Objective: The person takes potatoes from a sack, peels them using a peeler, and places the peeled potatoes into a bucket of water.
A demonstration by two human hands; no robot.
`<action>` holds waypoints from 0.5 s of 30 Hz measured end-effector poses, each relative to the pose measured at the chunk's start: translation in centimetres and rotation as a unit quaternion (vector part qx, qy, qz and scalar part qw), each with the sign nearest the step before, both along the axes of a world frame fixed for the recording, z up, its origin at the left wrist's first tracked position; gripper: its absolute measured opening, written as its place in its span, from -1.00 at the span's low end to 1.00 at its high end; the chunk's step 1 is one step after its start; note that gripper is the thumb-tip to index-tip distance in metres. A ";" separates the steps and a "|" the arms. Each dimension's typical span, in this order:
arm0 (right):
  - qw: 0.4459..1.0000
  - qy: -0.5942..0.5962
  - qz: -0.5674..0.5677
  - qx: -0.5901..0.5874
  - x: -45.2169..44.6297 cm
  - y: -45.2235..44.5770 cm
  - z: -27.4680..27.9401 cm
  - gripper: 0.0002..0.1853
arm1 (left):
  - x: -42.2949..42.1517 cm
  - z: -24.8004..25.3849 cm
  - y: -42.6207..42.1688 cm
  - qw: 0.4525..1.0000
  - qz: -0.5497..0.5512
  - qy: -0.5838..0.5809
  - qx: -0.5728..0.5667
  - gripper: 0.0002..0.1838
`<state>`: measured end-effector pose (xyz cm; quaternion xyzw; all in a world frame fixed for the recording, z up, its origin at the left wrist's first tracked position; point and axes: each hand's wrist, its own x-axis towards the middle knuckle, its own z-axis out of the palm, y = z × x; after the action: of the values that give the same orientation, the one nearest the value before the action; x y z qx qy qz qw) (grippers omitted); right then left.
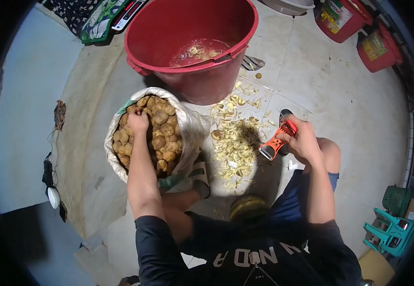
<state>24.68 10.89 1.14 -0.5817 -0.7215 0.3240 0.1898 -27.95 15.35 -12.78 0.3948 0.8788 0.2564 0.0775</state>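
My left hand [139, 121] reaches into an open white sack [188, 138] full of brown, round potatoes [159, 141]. Its fingers are bent in against the potatoes near the sack's far side; what they grip, if anything, is too small to make out. On the right, my right hand [304, 138] is closed around an orange-red peeler [274, 144], whose metal blade end points down and left. Pale peelings [235, 152] lie scattered over the floor between the sack and my right hand.
Beyond the sack stands a large red tub [202, 81] with water and pale pieces inside. Two smaller red buckets [343, 21] [379, 50] are at the upper right. A teal plastic stool [390, 232] stands at the lower right, and a scale [129, 13] at the upper left.
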 end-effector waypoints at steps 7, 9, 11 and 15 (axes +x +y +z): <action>0.998 -0.020 -0.012 -0.054 -0.7 1.0 -0.4 -0.56 | 3.3 -0.9 4.7 0.998 0.047 0.035 0.009 -0.63; 0.998 -0.026 -0.012 -0.060 -0.7 1.2 -0.3 -0.55 | 2.8 -1.5 5.9 0.990 -0.032 -0.097 -0.094 -0.42; 0.998 -0.036 -0.014 -0.054 -1.0 1.1 -0.1 -0.55 | 2.6 -2.3 6.5 0.991 -0.061 -0.058 -0.109 -0.44; 0.998 -0.012 -0.010 -0.064 -0.9 0.9 -0.4 -0.55 | 1.6 -2.7 7.8 0.981 -0.093 -0.070 -0.153 -0.43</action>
<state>23.76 11.79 0.71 -0.6032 -0.6960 0.3608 0.1471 -26.31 23.13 -15.51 0.4389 0.8598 0.1373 0.2221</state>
